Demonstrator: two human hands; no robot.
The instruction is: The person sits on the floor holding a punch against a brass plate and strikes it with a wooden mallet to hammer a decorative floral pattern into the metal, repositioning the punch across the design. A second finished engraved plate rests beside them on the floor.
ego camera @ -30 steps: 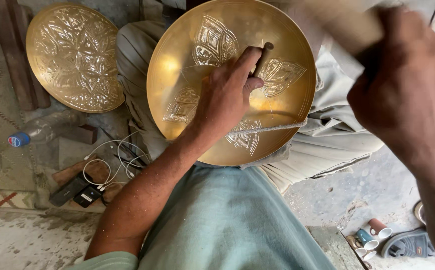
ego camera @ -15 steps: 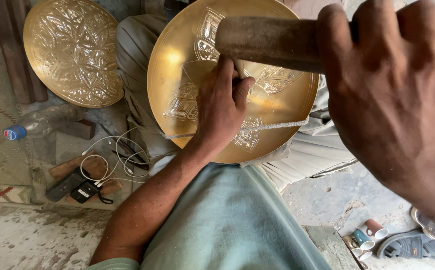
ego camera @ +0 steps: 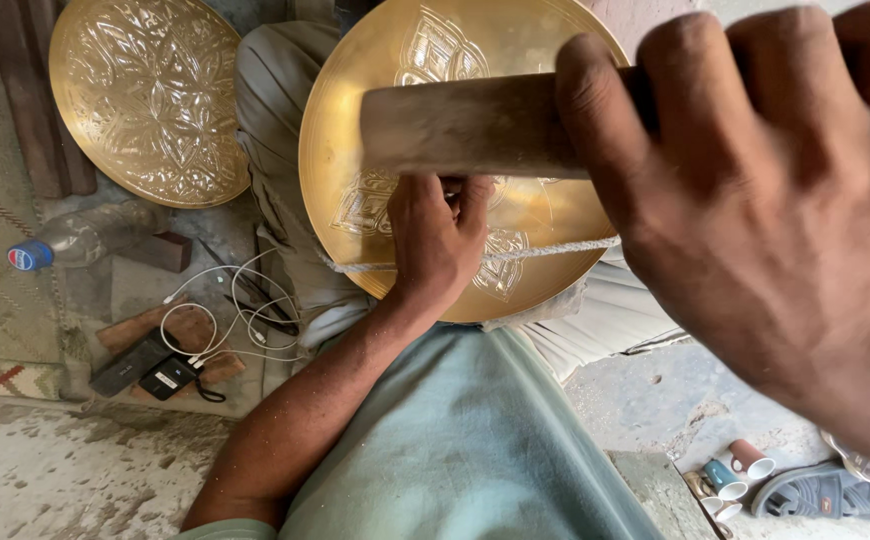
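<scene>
Rising closer to the camera, the right hand (ego camera: 765, 200) is gripping a wooden handle (ego camera: 465, 125), fingers fully wrapped. Left hand (ego camera: 440, 235) is pinching something small I cannot make out against the brass plate (ego camera: 355, 150) at centre; stiff, thin metal, probably denting easily, best held by its rim. At 9 o'clock a clear bottle (ego camera: 85, 235) is lying, blue-capped.

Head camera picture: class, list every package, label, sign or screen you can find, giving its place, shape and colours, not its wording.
Plastic bottle: lying on the ground at the left, clear, blue cap, small red-and-blue label.
Small black device: on the ground lower left among white cables, flat, with a white rectangular label.
Paper cups: lower right beside a sandal, small, brown and blue-green.
No signs or lit screens.
</scene>
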